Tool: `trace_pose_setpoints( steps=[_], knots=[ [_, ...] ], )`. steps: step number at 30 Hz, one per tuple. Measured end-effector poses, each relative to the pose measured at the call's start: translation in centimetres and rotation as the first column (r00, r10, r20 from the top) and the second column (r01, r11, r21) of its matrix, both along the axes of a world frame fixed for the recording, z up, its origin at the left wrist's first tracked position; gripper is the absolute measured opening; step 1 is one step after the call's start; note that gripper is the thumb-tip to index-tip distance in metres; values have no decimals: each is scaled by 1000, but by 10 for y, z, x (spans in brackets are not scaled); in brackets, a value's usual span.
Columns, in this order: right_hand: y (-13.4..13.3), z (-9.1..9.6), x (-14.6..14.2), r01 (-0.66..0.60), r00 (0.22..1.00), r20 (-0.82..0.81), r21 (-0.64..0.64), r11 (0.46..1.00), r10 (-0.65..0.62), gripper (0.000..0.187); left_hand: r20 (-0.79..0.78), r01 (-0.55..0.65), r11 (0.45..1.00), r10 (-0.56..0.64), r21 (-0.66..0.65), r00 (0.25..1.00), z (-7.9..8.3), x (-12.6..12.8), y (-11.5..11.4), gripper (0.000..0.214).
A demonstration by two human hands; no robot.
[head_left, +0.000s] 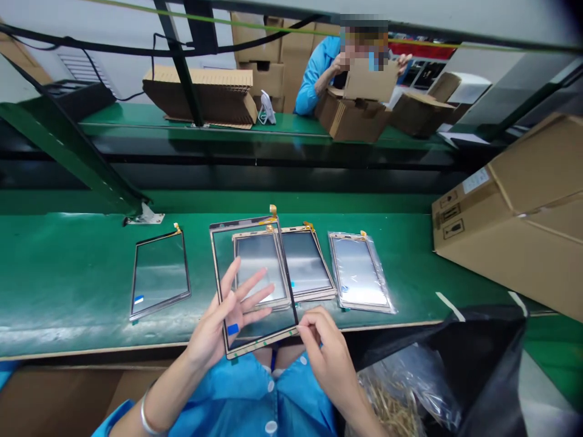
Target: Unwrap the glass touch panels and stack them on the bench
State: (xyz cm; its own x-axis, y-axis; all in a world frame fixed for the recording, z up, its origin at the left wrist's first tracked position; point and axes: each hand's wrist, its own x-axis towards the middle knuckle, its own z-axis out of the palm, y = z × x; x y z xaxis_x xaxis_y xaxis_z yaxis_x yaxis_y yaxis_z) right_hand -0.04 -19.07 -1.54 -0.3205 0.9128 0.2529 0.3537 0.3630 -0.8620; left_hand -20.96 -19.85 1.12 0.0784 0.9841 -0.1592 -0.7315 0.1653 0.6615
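A clear touch screen panel (264, 343) with a dark-edged frame is held tilted above the bench edge. My left hand (217, 326) grips its lower left side, with the thumb in front and the spread fingers seen through the glass. At the lower right corner, my right hand (325, 345) pinches the panel between thumb and fingertips. Behind it lie more panels, including a stack (307, 264) partly covered by the held one. To the right sits a panel in clear plastic wrap (362, 270). Another bare panel (161, 273) rests at the left, with a blue tab at its corner.
A large cardboard box (514, 212) stands at the right of the green bench (82, 273). Below it hangs a black bag (483, 364) beside clear plastic and rubber bands. A green metal brace (91, 152) rises at the left. A person (314, 76) handles cardboard boxes on the far shelf.
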Motion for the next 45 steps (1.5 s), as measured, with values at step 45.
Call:
trace_pose_setpoints(
  steps=[45],
  knots=[
    [-41,4,7,-204,977,-26,141,969,210,15,-248,-371,919,394,137,885,10,15,-17,62]
  ],
)
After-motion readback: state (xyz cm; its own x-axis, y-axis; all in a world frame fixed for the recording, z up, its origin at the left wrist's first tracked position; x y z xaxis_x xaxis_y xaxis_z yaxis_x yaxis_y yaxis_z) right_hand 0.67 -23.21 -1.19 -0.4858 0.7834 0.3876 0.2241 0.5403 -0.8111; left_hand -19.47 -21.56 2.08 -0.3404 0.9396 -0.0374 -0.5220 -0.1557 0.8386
